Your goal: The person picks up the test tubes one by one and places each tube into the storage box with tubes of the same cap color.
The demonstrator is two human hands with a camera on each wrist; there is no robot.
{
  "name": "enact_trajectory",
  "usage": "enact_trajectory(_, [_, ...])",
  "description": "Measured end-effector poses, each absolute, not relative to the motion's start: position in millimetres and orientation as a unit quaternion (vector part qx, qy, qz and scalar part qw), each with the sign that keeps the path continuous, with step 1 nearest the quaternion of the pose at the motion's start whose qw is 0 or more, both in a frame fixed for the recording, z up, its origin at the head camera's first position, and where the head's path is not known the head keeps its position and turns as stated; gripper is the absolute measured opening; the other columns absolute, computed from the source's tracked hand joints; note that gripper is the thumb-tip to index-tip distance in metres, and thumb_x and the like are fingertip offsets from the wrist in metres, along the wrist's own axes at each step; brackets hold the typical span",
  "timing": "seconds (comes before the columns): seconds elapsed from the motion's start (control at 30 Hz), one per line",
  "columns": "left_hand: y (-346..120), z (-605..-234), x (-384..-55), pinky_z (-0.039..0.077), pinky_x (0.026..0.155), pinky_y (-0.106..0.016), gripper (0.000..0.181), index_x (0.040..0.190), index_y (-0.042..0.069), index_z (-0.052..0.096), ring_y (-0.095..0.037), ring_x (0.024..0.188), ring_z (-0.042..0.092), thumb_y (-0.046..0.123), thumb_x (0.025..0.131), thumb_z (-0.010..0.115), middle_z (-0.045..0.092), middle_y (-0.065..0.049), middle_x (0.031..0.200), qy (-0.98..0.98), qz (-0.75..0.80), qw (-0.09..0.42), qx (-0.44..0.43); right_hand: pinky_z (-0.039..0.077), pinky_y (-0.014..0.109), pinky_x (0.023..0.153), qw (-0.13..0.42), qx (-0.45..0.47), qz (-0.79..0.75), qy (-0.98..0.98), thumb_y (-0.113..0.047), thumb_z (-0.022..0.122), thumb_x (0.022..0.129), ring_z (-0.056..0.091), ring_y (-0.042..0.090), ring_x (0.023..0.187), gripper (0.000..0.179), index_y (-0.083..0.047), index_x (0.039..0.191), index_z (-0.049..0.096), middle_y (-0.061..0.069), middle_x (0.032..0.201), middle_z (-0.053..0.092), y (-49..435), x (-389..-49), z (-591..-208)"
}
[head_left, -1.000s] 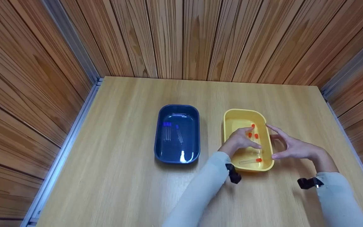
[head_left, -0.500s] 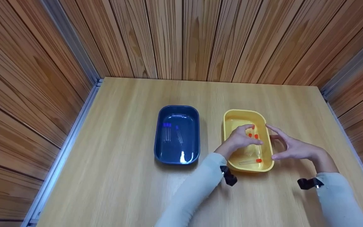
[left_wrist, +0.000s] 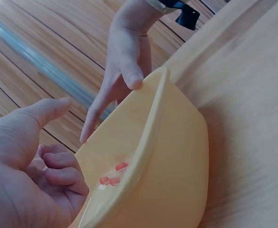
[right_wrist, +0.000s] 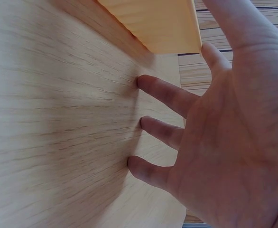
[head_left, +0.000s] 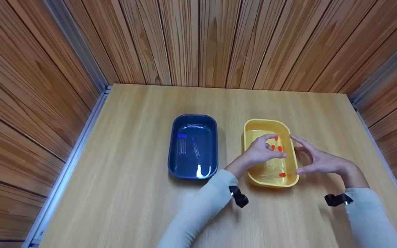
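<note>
My left hand (head_left: 258, 151) is over the yellow tray (head_left: 258, 125), thumb and index finger straight and spread apart. In the left wrist view, the other fingers (left_wrist: 65, 175) curl loosely with nothing visible between them. Close by its index fingertip are several orange-capped tubes (head_left: 280, 148), partly covered by the hand. Another orange-capped tube (head_left: 271, 176) lies crosswise near the tray's front. At the tray's right side, my right hand (head_left: 326, 162) touches the rim with thumb and index fingertip. The right wrist view shows its other fingers (right_wrist: 162, 133) spread down toward the table.
To the left stands a dark blue tray (head_left: 193, 170) holding several clear tubes (head_left: 182, 146) with purple-blue caps. Both trays rest on a light wooden table (head_left: 126, 172). Wood-plank walls (head_left: 219, 41) and metal rails (head_left: 71, 148) border it.
My left wrist and forearm have swung to the left, while the fingertips stay over the orange-capped tubes. The thumb has risen a little toward the back. My right hand keeps its place.
</note>
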State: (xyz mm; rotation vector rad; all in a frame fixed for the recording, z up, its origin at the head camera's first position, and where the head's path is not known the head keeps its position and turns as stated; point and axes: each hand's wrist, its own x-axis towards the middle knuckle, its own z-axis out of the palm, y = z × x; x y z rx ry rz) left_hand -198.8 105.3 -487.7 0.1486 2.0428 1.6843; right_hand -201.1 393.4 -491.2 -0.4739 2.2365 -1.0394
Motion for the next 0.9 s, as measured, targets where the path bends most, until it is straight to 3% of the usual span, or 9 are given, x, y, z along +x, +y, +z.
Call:
enact_trajectory(0.17, [95.8, -486.8, -193.8, 0.034, 0.055, -0.02, 0.075, 0.161, 0.013, 0.059, -0.007, 0.063, 0.045, 0.019, 0.095, 0.093, 0.048, 0.009, 0.071, 0.735, 0.635, 0.222, 0.089, 0.006, 0.101, 0.117, 0.313, -0.182, -0.389, 0.847, -0.023, 0.088, 0.096, 0.01, 0.069, 0.167, 0.127, -0.027, 0.182, -0.004, 0.039, 0.181, 0.022, 393.2, -202.4, -490.9])
enact_trajectory(0.43, [84.8, -481.8, -188.2, 0.037, 0.057, -0.021, 0.067, 0.155, 0.024, 0.064, -0.009, 0.068, 0.048, 0.019, 0.095, 0.093, 0.051, 0.008, 0.078, 0.746, 0.623, 0.219, 0.087, 0.005, 0.101, 0.117, 0.314, -0.173, -0.392, 0.847, -0.024, 0.088, 0.096, 0.009, 0.068, 0.168, 0.127, -0.027, 0.182, -0.006, 0.038, 0.182, 0.019, 393.9, -200.8, -491.9])
enact_trajectory(0.9, [58.4, -480.8, -174.0, 0.039, 0.061, -0.02, 0.063, 0.155, 0.024, 0.064, -0.008, 0.074, 0.05, 0.022, 0.098, 0.091, 0.052, 0.008, 0.082, 0.755, 0.61, 0.208, 0.118, 0.004, 0.1, 0.119, 0.307, -0.172, -0.395, 0.849, -0.028, 0.09, 0.094, 0.008, 0.066, 0.169, 0.13, -0.029, 0.182, -0.006, 0.034, 0.183, 0.02, 395.4, -200.0, -492.8])
